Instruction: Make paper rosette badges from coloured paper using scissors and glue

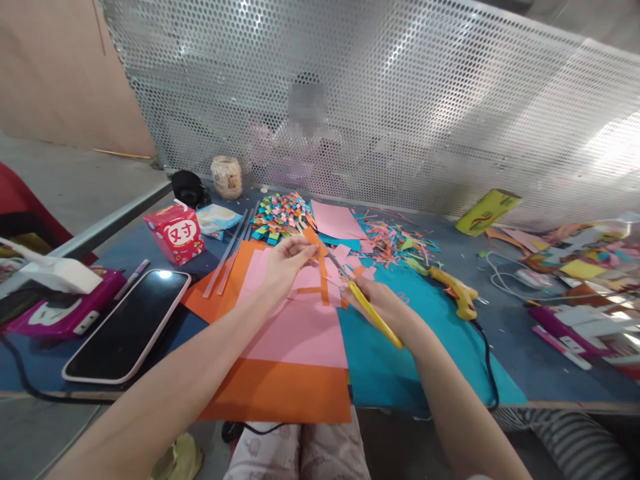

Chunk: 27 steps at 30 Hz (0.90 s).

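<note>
My left hand (pixel 294 257) pinches a small strip of orange paper (pixel 313 238) above the sheets. In my right hand (pixel 376 303) is a pair of scissors (pixel 373 312) with yellow handles, its metal blades pointing up and left toward that strip. Whether the blades touch the paper I cannot tell. Under my hands lie a pink paper sheet (pixel 300 340) and a larger orange sheet (pixel 280 393). Several cut orange strips (pixel 310 291) and pink pieces rest on top. A blue paper sheet (pixel 435 347) spreads out to the right.
Behind my hands sit a pile of folded colourful paper pieces (pixel 280 215) and paper shreds (pixel 393 241). At right lies a yellow glue gun (pixel 457 291) with its cord. A phone (pixel 127 327), a red box (pixel 175 232) and clear sticks (pixel 227 260) are at left. A perforated metal panel (pixel 380 107) stands behind.
</note>
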### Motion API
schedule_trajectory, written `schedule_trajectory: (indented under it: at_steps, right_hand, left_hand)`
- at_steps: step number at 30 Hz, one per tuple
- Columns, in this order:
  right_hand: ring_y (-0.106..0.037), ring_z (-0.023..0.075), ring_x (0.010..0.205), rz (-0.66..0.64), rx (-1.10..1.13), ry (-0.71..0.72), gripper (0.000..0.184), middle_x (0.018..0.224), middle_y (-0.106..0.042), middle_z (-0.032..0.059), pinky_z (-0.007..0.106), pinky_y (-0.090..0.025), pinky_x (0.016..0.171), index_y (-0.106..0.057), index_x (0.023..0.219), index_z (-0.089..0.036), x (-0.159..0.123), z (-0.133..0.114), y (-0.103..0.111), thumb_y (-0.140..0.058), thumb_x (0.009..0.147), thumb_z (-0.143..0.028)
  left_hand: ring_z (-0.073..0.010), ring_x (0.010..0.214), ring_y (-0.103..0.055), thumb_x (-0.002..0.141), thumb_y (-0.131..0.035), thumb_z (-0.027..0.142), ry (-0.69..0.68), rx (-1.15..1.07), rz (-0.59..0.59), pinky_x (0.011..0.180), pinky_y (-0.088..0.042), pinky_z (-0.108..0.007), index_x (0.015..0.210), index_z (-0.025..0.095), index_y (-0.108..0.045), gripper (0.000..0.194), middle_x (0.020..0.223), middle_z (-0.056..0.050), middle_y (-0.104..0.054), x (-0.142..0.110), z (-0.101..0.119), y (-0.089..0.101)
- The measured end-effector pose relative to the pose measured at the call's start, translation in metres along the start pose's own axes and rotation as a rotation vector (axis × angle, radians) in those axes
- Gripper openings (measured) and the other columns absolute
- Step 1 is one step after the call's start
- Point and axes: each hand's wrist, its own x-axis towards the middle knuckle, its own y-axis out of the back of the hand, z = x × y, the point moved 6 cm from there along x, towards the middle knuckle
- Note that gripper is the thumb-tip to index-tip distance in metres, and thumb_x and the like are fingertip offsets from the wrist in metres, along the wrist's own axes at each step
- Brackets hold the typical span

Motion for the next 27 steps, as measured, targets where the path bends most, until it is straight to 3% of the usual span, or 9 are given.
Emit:
schedule_trajectory:
  at_steps: [11,16,27]
  right_hand:
    - [-0.045,0.0153,0.056,0.004,0.014,-0.016,0.04,0.061,-0.048,0.0004,0.028,-0.03,0.052,-0.041,0.063,-0.023,0.0002,0.0044,-0.0026,-0.05,0.08,-0.058]
    - [-0.035,0.0118,0.052,0.04,0.047,0.007,0.046,0.054,-0.042,-0.0018,0.027,-0.028,0.05,-0.037,0.056,-0.023,0.0006,0.0018,-0.0002,-0.05,0.078,-0.06]
    - [-0.037,0.0126,0.046,0.044,0.062,0.013,0.054,0.046,-0.038,-0.0018,0.026,-0.025,0.045,-0.036,0.054,-0.024,-0.0005,0.0004,0.0033,-0.045,0.075,-0.072]
  left_hand:
    - [-0.0106,0.055,-0.061,0.045,-0.088,0.027,0.01,-0.002,-0.01,0.05,-0.05,-0.021,0.07,0.015,-0.06,0.04,0.058,0.003,-0.063,-0.001,0.0015,-0.0016]
    - [-0.0104,0.054,-0.062,0.043,-0.089,0.028,0.02,0.0,-0.002,0.049,-0.049,-0.021,0.069,0.015,-0.06,0.041,0.058,0.004,-0.063,-0.0005,0.0004,-0.001]
    - [-0.0095,0.051,-0.059,0.044,-0.089,0.027,0.027,-0.001,-0.006,0.049,-0.05,-0.022,0.067,0.016,-0.06,0.039,0.056,0.004,-0.062,0.0002,-0.0007,-0.0002]
